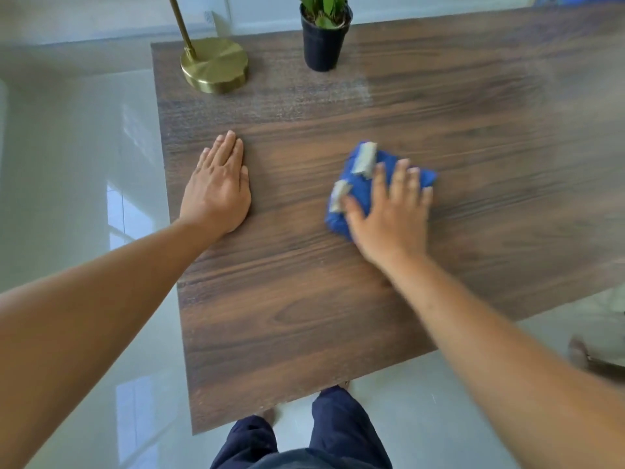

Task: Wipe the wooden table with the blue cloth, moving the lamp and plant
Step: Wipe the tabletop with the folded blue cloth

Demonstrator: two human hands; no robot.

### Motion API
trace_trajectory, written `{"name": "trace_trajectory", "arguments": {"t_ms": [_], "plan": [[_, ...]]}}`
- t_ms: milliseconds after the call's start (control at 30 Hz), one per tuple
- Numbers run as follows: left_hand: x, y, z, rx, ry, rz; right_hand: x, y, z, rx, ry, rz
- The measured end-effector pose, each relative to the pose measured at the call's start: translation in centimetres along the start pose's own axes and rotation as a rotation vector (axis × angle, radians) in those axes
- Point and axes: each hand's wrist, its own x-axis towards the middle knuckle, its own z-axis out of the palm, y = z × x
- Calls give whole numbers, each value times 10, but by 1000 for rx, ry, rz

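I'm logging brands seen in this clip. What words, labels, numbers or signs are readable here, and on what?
No text can be read.
The pale strips on the blue cloth under the right hand may be tags; they are too blurred to show any print.
The lamp base, plant pot and wooden table show no lettering.

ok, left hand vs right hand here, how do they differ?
The left hand lies on the bare table; the right hand presses on the blue cloth. The left hand has its fingers together; the right hand has them spread. The left hand looks sharp, the right hand slightly blurred. Both are flat, palm down.
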Motion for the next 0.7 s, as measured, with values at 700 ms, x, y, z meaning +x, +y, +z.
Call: {"name": "trace_trajectory", "arguments": {"t_ms": [700], "plan": [[4,1,-5,-29,-1,-67,55,-44,-3,174,-189,-543]]}}
